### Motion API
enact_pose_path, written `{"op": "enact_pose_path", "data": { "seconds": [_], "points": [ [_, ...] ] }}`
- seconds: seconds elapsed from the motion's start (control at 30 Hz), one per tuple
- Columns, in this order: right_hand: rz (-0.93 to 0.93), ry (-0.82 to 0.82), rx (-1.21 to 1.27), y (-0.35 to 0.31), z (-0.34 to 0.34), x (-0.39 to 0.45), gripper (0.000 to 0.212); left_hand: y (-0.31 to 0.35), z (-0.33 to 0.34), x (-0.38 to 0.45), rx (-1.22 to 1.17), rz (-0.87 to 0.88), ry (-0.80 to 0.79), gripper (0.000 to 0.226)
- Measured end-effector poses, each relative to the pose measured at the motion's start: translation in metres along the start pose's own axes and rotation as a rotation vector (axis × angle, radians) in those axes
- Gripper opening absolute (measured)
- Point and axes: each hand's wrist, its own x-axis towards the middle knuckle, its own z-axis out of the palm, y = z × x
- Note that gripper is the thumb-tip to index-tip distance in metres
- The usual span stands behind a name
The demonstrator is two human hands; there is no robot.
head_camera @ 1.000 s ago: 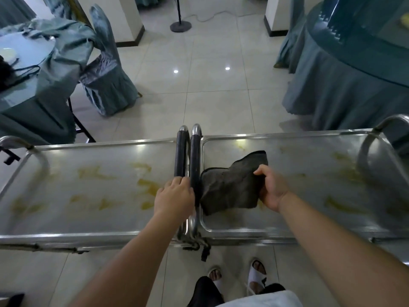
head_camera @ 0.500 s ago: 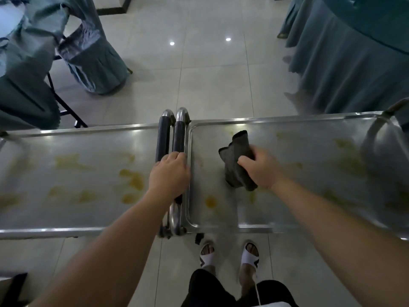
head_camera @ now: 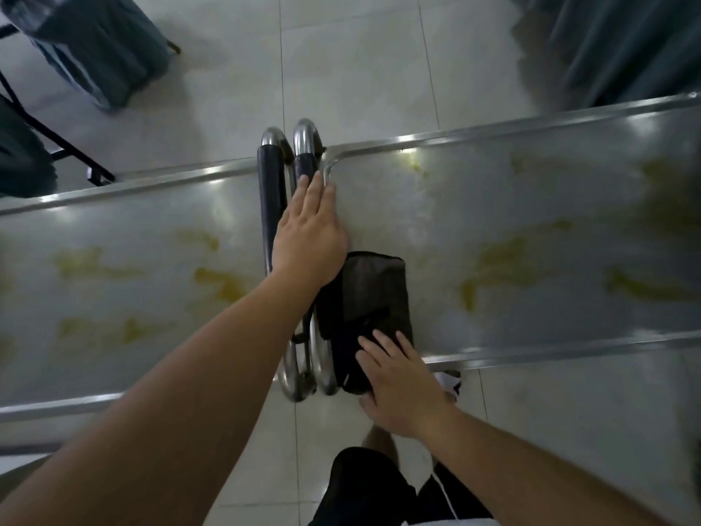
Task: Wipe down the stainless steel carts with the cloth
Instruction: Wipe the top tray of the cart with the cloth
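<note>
Pale glossy floor tiles (head_camera: 352, 70) run under two stainless steel carts parked end to end, their handles side by side in the middle, with draped grey-blue furniture off in the far corners. My left hand (head_camera: 309, 237) lies flat, fingers straight, across the right cart's handle (head_camera: 305, 153) and the near edge of its top. My right hand (head_camera: 402, 377) presses the dark cloth (head_camera: 373, 294) down with extended fingers at the near left corner of the right cart (head_camera: 531, 206); nothing is pinched or gripped. By my reckoning the job is barely begun: yellowish smears still streak the right cart's top, and the left cart (head_camera: 113, 267) carries just as many stains. Both tops remain to be wiped, handles and rims too.
</note>
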Motion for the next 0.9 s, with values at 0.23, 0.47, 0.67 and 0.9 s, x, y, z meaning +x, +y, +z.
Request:
{"op": "enact_pose_path", "data": {
  "seconds": [0.23,0.47,0.67,0.9],
  "points": [
    [0.228,0.252,0.086,-0.004,0.007,0.067,0.066,0.004,0.017,0.008,-0.036,-0.117,0.051,0.071],
    [0.184,0.302,0.025,0.015,0.003,0.120,0.065,0.005,0.023,0.002,0.003,-0.109,0.084,0.069],
    [0.167,0.282,-0.076,0.061,-0.063,0.213,0.080,0.009,0.024,0.005,0.019,-0.118,0.088,0.069],
    [0.167,0.295,-0.090,0.123,-0.146,0.294,0.067,0.011,0.022,0.004,0.062,-0.131,0.099,0.074]
  ]
}}
